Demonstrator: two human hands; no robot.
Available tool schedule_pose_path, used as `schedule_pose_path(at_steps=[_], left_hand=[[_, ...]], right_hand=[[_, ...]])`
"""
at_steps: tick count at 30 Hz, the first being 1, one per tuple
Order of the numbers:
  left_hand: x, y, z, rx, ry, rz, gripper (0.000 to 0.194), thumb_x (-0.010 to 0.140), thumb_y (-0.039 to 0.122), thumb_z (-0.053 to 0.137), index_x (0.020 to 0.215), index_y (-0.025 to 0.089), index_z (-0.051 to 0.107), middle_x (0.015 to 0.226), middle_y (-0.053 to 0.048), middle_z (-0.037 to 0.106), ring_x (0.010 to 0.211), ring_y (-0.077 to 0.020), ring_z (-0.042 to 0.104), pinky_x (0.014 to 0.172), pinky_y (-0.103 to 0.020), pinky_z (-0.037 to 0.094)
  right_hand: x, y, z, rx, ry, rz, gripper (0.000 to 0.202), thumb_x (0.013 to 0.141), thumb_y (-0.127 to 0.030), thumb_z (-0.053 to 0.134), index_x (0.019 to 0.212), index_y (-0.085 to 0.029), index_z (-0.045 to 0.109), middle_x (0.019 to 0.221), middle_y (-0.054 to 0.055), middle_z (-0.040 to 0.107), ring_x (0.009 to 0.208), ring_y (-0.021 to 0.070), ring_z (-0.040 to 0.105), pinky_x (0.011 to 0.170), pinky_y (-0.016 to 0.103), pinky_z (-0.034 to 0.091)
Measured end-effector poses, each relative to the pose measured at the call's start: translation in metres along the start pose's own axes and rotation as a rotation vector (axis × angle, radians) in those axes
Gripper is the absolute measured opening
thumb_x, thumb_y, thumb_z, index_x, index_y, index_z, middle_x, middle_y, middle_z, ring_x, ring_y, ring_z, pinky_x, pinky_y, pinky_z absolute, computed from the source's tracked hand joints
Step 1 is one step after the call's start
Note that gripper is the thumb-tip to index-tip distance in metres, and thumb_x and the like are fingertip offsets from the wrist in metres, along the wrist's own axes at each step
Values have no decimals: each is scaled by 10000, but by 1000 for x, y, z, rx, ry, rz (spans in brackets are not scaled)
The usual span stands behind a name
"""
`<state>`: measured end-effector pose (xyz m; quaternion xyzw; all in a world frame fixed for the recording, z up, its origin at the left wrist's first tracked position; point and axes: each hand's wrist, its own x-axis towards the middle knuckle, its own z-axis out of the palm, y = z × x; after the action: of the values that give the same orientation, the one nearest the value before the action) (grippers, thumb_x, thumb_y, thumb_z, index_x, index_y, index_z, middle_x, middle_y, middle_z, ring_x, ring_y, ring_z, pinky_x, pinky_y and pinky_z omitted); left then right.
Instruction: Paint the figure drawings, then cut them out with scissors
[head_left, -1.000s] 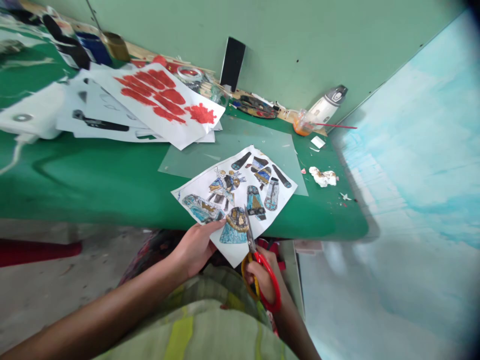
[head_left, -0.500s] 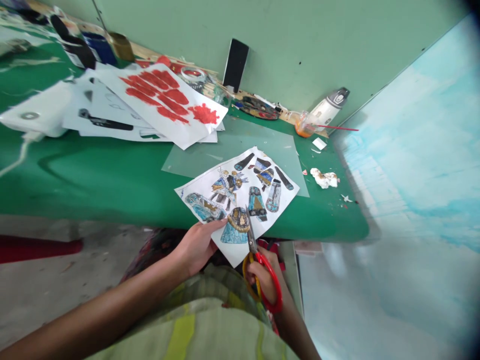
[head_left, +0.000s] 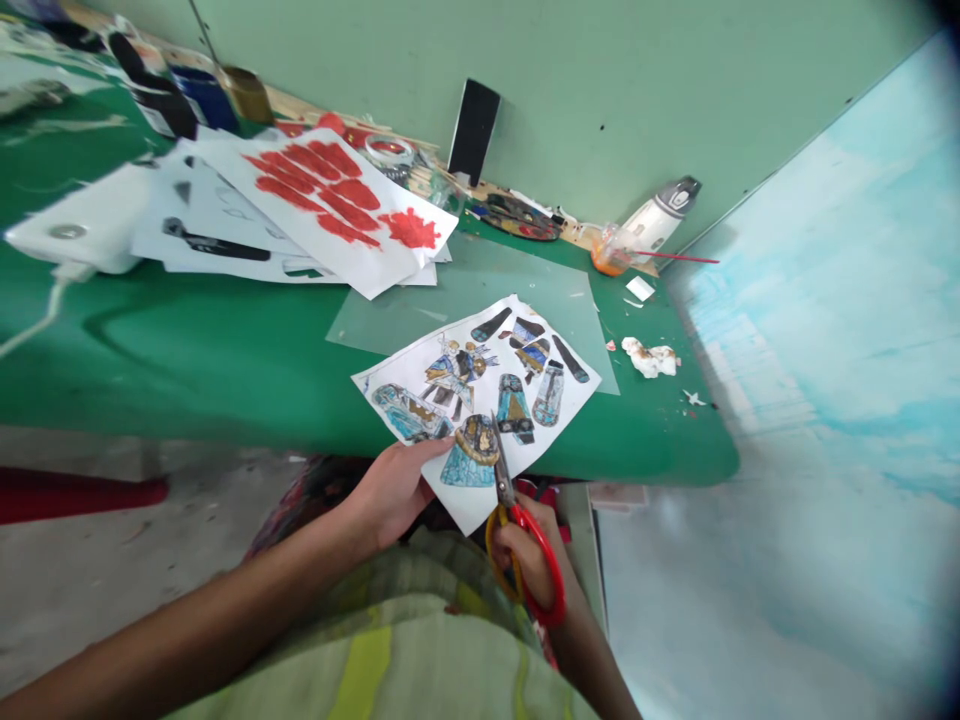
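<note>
A white paper sheet [head_left: 487,400] with several coloured drawings lies partly over the green table's front edge, its near corner hanging in front. My left hand [head_left: 394,495] pinches its lower left side, thumb on top near a blue and brown bell-shaped drawing [head_left: 471,465]. In my right hand [head_left: 531,555] are scissors [head_left: 556,575] with one red and one yellow handle loop. Their blades point up and away, at the right side of the bell-shaped drawing; how far they are parted is hard to tell.
A translucent sheet [head_left: 465,270] lies behind the paper. Red-painted papers [head_left: 360,265] and a white device [head_left: 90,225] are at left. Along the wall stand paint jars [head_left: 247,95], a phone [head_left: 474,130], a palette [head_left: 517,218] and an orange cup [head_left: 609,255]. Crumpled tissue [head_left: 651,358] lies right.
</note>
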<state>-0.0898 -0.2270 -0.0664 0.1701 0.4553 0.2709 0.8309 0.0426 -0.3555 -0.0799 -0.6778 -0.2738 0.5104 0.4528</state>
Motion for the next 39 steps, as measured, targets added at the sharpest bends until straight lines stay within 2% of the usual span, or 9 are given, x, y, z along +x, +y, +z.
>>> schedule_pose_path(at_steps=[11, 15, 29, 34, 39], left_hand=[[-1, 2, 3, -33, 24, -7, 192, 823, 83, 673, 992, 61, 763, 1067, -171, 790, 871, -272, 772, 757, -341, 636], [0, 2, 2, -46, 19, -7, 247, 805, 91, 698, 1044, 76, 760, 1072, -159, 791, 915, -287, 769, 793, -356, 628], [0, 5, 0, -43, 27, -9, 224, 805, 84, 694, 1019, 98, 758, 1085, -144, 791, 967, -295, 761, 795, -360, 635], [0, 6, 0, -39, 41, -12, 203, 799, 87, 694, 986, 119, 769, 1037, -123, 802, 927, -292, 769, 785, -362, 635], [-1, 8, 2, -34, 55, -6, 195, 827, 65, 649, 986, 72, 761, 1014, -159, 799, 816, -269, 773, 743, -355, 637]], right_hand=[[-1, 2, -1, 1, 1, 14, 30, 608, -235, 513, 633, -218, 509, 501, -49, 496, 450, 118, 404, 438, 245, 319], [-2, -2, -1, -32, -3, 10, 23, 606, -231, 503, 627, -222, 507, 505, -48, 486, 460, 121, 400, 445, 245, 326], [-3, -5, -2, -47, -16, 5, 69, 616, -224, 502, 668, -210, 545, 496, -52, 482, 453, 118, 390, 442, 238, 295], [-4, -5, -2, -46, -17, 3, 37, 626, -225, 505, 650, -213, 530, 491, -54, 476, 443, 114, 388, 438, 238, 291], [-3, -4, -3, -48, -35, 1, 80, 633, -220, 503, 687, -209, 562, 496, -55, 481, 445, 118, 397, 446, 241, 313]])
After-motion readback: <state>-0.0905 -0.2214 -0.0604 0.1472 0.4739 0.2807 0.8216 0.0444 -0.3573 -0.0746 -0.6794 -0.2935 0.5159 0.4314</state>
